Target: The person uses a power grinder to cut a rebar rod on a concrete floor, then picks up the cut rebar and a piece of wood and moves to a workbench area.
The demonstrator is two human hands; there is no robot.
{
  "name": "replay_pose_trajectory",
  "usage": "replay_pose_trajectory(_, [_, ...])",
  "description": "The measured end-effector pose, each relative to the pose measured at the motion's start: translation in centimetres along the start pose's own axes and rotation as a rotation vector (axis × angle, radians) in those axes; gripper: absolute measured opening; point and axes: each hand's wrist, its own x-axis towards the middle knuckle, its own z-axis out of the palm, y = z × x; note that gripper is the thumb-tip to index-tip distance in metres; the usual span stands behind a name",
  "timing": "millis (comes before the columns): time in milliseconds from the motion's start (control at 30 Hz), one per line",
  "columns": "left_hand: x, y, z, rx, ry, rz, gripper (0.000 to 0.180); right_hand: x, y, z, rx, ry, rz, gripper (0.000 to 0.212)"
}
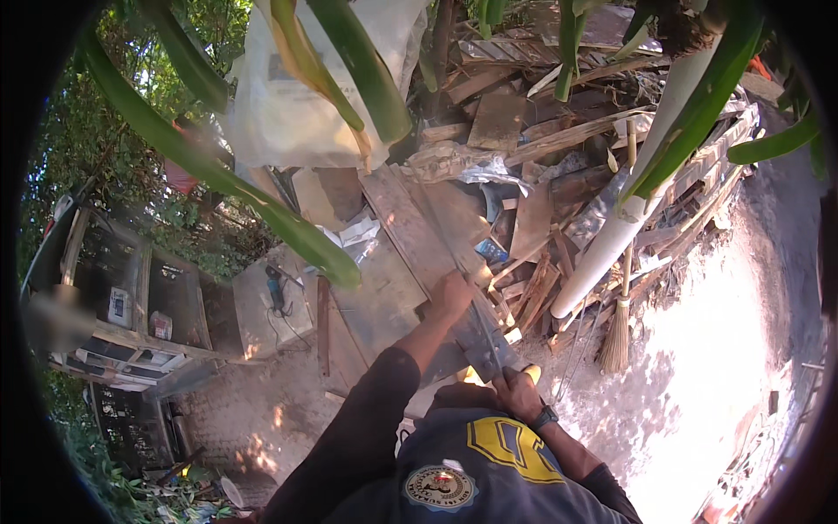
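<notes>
A long brown wooden board runs away from me across a wider sheet of wood. My left hand is closed on the board's right edge, its fingers partly hidden. Close to my body, my right hand is wrapped round the yellow handle of what looks like a hand saw. Its thin, dark blade lies along the board's near right side and points away from me. Shade hides the line where blade and wood meet.
Scrap wood lies heaped beyond and right of the board. A white pipe slants above it, near a broom. At left are a corded power tool on a panel and a wooden cabinet. Green leaves hang in front.
</notes>
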Motion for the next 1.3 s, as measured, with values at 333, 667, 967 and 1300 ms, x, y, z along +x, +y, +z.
replay_pose_trajectory(333, [0.0, -1.8, 0.8, -0.014, 0.067, -0.016, 0.046, -0.3, -4.3, -4.5, -0.043, 0.034, -0.183, 0.018])
replay_pose_trajectory(667, [-1.9, -1.7, 0.3, -0.02, 0.066, -0.001, 0.043, -1.6, -3.3, -2.1, 0.292, -0.029, -0.01, 0.023])
replay_pose_trajectory(967, [-0.7, -2.1, 2.0, 0.03, 0.118, 0.041, 0.043, -1.9, -1.7, -0.5, 0.095, 0.039, -0.11, 0.029])
replay_pose_trajectory(1300, [-0.7, -0.8, 0.6, 0.113, 0.039, -0.074, 0.045, -1.4, -2.0, 0.1, 0.215, -0.019, -0.013, 0.035])
